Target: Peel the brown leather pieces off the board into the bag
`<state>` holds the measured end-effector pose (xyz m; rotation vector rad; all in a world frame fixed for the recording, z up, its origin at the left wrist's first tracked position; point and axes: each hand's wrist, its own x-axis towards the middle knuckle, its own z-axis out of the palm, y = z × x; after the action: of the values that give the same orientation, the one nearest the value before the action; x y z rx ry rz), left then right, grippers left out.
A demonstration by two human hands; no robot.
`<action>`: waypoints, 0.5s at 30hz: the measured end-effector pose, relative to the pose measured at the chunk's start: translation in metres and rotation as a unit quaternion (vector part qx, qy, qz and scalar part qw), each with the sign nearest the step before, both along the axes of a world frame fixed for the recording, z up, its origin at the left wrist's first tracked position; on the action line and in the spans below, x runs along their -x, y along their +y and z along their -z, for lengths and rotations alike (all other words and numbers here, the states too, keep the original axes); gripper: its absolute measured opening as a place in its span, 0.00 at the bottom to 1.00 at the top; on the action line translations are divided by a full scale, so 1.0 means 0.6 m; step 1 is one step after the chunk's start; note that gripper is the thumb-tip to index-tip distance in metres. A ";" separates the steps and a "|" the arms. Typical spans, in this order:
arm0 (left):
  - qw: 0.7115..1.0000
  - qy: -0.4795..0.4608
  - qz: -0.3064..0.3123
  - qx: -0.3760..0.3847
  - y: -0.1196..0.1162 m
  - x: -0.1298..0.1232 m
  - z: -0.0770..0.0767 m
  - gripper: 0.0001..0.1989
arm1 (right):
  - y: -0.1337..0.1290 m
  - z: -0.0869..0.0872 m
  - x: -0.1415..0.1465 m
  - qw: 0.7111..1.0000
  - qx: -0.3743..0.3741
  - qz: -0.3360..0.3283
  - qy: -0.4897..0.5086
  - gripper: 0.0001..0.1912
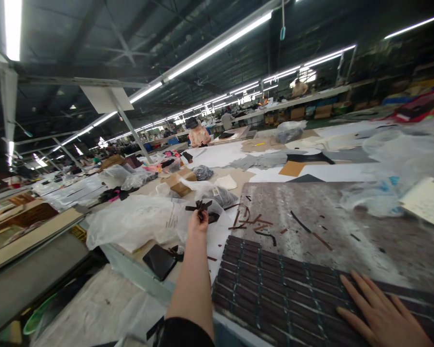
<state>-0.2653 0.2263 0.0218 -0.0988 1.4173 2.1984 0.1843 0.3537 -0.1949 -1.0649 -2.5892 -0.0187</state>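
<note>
My left hand [199, 223] stretches forward over the table, closed around a small bunch of dark brown strips [202, 206] whose ends stick out above the fingers. It is beside a crumpled clear plastic bag [148, 219]. At the lower right, my right hand [385, 315] lies with spread fingers on rows of dark strips [275, 284], which form a sheet crossed by bluish marks. Behind the sheet is a worn brown board [354, 241], with loose strips and scraps [255, 224] scattered on its left part.
A black flat object [159, 261] lies near the table edge, left of my forearm. Plastic bags [374, 195] and a pale sheet [427, 205] are at the right. Farther back are grey and tan cut pieces [292, 168] and a person [198, 135] across the table.
</note>
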 end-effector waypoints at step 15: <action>0.907 -0.262 0.245 -0.221 0.037 -0.327 0.111 0.06 | -0.043 -0.283 0.257 0.909 0.290 -0.127 0.273 0.25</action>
<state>-0.0690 0.2487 -0.0451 -0.1408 0.5524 1.8196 0.0300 0.3282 -0.0253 -0.7354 -2.2112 1.0163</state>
